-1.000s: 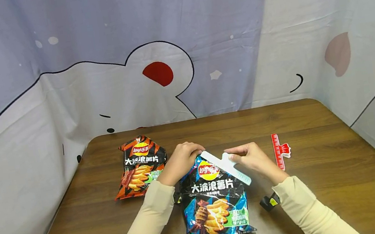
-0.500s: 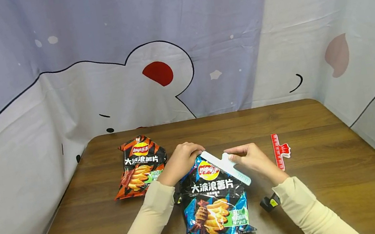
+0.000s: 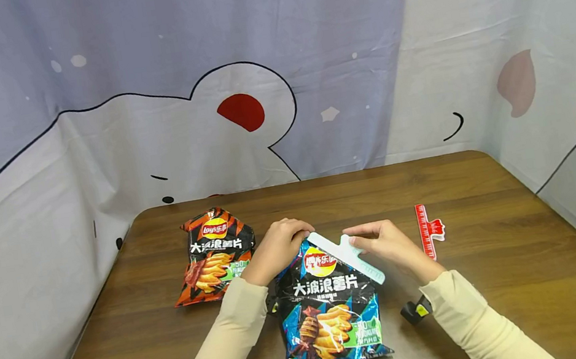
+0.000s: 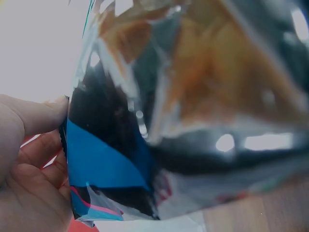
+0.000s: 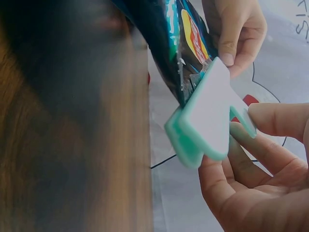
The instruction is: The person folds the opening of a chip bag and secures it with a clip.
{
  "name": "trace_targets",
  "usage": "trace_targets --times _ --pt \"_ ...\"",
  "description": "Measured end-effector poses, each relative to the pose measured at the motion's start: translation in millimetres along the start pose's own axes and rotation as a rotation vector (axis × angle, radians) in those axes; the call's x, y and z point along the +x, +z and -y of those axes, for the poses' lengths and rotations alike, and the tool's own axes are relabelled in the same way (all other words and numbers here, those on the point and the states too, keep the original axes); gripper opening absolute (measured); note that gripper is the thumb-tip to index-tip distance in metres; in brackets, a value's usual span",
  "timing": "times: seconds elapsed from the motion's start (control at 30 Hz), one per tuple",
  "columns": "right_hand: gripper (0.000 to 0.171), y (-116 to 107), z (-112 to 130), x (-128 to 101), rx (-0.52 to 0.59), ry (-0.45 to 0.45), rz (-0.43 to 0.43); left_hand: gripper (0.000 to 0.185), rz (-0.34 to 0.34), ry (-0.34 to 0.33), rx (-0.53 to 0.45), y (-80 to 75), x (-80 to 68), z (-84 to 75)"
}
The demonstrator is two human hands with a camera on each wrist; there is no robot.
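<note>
My left hand (image 3: pixel 278 249) grips the top left corner of a blue-and-black potato chip bag (image 3: pixel 323 307), with the thumb on its edge in the left wrist view. Between thumb and fingers my right hand (image 3: pixel 392 246) pinches the handle of a pale mint-green bag clip (image 3: pixel 358 263). The clip's long bar slants along the top right edge of the bag. In the right wrist view the clip (image 5: pixel 207 113) has its two bars slightly apart at the near end. The bag's edge meets it there; how deep it sits between the bars is hidden.
An orange-and-black chip bag (image 3: pixel 215 255) lies to the left, behind my left arm. A red bag clip (image 3: pixel 426 233) lies right of my right hand on the wooden table (image 3: pixel 525 268). Behind the table hangs a printed curtain (image 3: pixel 332 61).
</note>
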State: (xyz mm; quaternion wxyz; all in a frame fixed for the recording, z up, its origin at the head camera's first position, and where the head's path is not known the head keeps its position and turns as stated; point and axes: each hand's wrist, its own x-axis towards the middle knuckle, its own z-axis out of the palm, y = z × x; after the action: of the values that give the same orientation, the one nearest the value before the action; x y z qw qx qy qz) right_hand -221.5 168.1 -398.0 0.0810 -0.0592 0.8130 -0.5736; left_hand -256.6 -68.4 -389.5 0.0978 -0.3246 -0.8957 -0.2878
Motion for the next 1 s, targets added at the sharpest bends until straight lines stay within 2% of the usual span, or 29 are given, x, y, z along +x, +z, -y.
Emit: trace_targets --times 0.43,0.73,1.0 --pt "0.042 -5 -3 -3 -0.022 0.008 0.045 0.018 0.0 -0.004 -0.007 -0.3 -1.1 -0.4" --pt "0.049 -6 -9 -6 -0.003 0.016 0.122 0.018 -0.003 -0.015 -0.018 1.0 -1.6 0.9" --pt "0.053 -5 -14 -7 0.028 0.027 0.124 0.018 0.0 -0.022 -0.019 1.6 -3.0 0.8"
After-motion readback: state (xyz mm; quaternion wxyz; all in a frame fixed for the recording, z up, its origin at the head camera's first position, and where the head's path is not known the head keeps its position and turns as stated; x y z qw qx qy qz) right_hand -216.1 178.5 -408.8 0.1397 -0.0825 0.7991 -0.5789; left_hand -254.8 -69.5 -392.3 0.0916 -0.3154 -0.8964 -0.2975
